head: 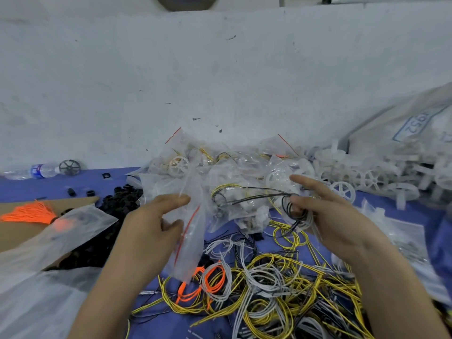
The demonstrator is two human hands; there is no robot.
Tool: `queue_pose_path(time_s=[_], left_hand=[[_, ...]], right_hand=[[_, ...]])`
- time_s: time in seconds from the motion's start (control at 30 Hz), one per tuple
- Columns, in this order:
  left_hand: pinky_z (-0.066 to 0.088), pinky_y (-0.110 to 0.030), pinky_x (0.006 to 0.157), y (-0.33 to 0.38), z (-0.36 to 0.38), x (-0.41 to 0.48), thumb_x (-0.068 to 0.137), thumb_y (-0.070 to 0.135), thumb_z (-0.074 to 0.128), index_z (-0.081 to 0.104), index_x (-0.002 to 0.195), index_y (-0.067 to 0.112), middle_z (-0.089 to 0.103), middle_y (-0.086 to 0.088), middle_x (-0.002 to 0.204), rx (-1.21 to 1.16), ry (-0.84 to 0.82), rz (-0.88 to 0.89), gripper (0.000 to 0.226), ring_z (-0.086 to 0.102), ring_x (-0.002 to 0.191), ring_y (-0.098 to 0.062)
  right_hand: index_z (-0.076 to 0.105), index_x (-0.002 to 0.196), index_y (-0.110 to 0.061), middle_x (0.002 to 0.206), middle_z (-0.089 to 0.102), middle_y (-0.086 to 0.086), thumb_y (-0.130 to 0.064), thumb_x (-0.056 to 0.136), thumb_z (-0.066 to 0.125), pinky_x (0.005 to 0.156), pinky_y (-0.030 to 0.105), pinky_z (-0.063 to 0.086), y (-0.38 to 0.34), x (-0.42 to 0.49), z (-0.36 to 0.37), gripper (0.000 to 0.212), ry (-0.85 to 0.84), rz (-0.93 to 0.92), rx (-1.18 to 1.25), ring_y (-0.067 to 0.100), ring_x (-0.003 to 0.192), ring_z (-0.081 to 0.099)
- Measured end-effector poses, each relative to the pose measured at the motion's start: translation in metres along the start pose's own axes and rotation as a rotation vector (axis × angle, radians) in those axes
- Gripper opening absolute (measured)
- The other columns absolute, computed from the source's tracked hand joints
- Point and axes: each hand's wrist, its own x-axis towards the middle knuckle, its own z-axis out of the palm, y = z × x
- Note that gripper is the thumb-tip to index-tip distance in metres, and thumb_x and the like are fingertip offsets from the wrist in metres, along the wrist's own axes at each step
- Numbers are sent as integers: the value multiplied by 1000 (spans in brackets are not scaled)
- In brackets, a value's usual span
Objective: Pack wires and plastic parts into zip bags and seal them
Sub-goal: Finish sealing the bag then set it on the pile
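Packing step: tangled yellow, grey and orange wire heap (269, 280) on blue bench (29, 189). L hand (146, 231) pinches limp clear zip bag w/ red seal strip (193, 241); R hand (337, 221) is curled round black-grey wire bundle (293, 209), just beside the bag. Risk: springy loops may snag bag mouth, blocking seal. Filled clear bags (220, 167) piled beyond.

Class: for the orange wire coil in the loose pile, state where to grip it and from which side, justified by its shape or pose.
Probably pinch the orange wire coil across its bunched strands at the rounded right end, coming from above. It lies flat atop the pile with that bend exposed, while the zip bag overlaps its upper left.
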Motion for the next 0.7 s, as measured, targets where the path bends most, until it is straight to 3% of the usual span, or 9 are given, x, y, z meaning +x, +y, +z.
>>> queue_pose_path(time_s=[0.07,0.13,0.23,0.3,0.4,0.5,0.63,0.7], left_hand=[[53,-29,63,-2,-3,2,80,7,73,58,107,41,55,21,117,9,28,-20,46,65,73,-26],[54,-33,67,-3,-6,2,75,15,79,56,118,37,51,23,116,27,51,-30,54,65,78,-29],[47,-14,54,-4,-8,1,79,5,72,57,111,39,51,30,117,18,54,22,49,61,63,-25],[43,-11,52,-3,-9,1,84,-3,62,57,108,42,50,35,116,0,55,33,52,57,57,-20],[43,-10,55,0,-11,0,86,-8,55,61,109,41,49,37,118,-31,66,46,55,61,62,-20],[43,-8,55,2,-12,-1,85,-9,55,59,102,49,48,42,113,-72,88,72,60,62,74,-34],[43,-7,60,2,-12,-1,85,-9,55,56,99,54,47,41,115,-78,106,111,64,60,81,-41],[43,-4,61,1,-12,-2,85,-9,54,56,100,54,47,40,116,-72,106,117,64,60,82,-43]], right_hand=[[68,111,-24,76,66,-1,-6,76,64,49,17,47,-2,1,-3,39,22,22,138,8,58,61],[66,109,-23,67,64,-2,-4,86,56,46,15,47,-5,0,-6,31,32,37,259,6,56,62],[67,97,-23,69,65,-4,-6,92,49,51,16,47,-11,-1,-12,25,46,23,357,6,60,63],[68,88,-21,70,67,-5,-6,92,47,55,16,47,-15,-2,-14,26,50,19,369,5,63,64],[73,78,-22,69,69,-8,-6,91,47,59,17,49,-17,-3,-16,33,47,8,324,4,67,65],[78,66,-24,72,71,-8,-5,91,46,62,17,52,-18,-3,-17,45,51,-2,283,2,69,66],[75,80,-22,77,73,-9,-3,91,48,76,29,45,-16,-1,-21,35,89,-33,216,2,71,67],[73,84,-20,78,74,-8,3,89,48,80,29,46,-14,-2,-21,35,98,-88,151,1,74,68]])
